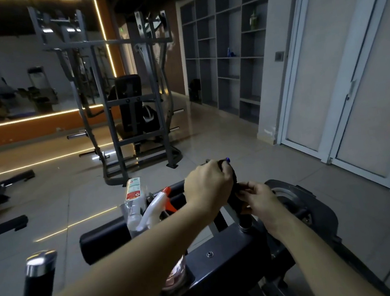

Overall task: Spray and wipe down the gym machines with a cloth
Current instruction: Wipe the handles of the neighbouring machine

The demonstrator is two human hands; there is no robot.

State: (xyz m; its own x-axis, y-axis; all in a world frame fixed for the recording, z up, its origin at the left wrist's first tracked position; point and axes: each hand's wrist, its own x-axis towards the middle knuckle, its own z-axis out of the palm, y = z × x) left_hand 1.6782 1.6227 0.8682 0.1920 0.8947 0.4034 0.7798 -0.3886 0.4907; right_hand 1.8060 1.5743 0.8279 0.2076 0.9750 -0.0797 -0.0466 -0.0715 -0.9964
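A dark cloth (232,185) is wrapped around an upright handle of the black gym machine (228,253) in front of me. My left hand (207,183) grips the top of that cloth-covered handle. My right hand (259,196) pinches the lower part of the cloth just to the right. A clear spray bottle (136,203) with a white and orange trigger (163,201) stands upright on the machine, left of my left forearm.
A black roller pad (105,241) and a chrome-capped handle (39,277) lie to the left. A grey weight machine (126,111) stands ahead before a lit mirror (34,68). Grey shelving (226,47) and white doors (342,82) line the right wall over a tiled floor (213,145).
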